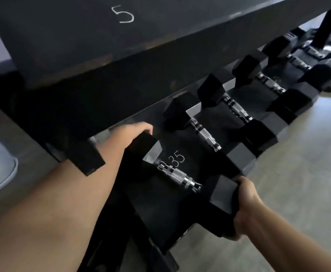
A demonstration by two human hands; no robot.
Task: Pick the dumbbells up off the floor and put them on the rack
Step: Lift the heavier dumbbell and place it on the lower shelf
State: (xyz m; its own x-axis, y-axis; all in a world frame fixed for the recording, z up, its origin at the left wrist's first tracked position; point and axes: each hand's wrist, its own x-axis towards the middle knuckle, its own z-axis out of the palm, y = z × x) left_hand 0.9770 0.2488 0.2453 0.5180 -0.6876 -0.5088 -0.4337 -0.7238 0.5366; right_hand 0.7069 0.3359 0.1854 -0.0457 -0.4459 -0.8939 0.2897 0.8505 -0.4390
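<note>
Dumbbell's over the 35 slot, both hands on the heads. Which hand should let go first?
Probably the left hand: its dumbbell head sits deep on the rack shelf, while the right hand holds the outer head at the front edge.

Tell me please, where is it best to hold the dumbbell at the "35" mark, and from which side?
Judging by its pose, hold the dumbbell by its two hexagonal heads, one hand per end, as now: left hand on the far head, right hand around the near head from the floor side. The upper shelf overhangs it, so reaching the knurled handle from above looks cramped.
</note>
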